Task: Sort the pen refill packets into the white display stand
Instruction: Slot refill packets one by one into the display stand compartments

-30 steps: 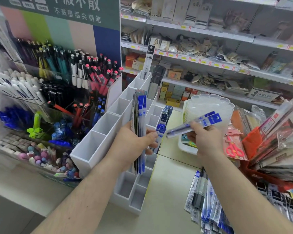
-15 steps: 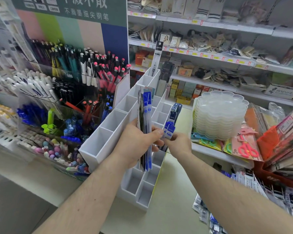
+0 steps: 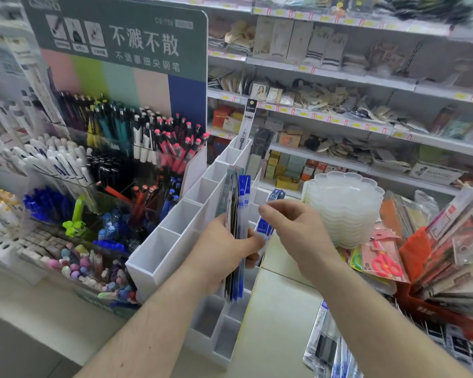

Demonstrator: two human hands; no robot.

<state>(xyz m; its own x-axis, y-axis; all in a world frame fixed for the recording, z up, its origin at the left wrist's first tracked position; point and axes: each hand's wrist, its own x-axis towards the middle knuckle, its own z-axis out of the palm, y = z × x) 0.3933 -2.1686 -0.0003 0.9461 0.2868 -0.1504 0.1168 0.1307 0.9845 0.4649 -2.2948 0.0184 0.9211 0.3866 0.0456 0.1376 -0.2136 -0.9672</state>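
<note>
Pen refill packets, a flat upright sheaf of blue and clear plastic sleeves point(image 3: 236, 230), sit gripped in the left hand point(image 3: 221, 255) over the white compartmented plastic display stand point(image 3: 175, 241), hiding its middle slots. The right hand point(image 3: 295, 230) hovers just beside with fingers curled; whether it pinches anything cannot be told. More packets point(image 3: 325, 347) lie cut off on the pale counter point(image 3: 279, 323). Blurred shop shelves point(image 3: 339, 77) stand behind.

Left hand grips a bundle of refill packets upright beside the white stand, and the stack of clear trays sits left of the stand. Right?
Not quite. The head view shows the clear trays right of the white stand, not left. The left hand does grip the refill packets upright beside it.
</note>
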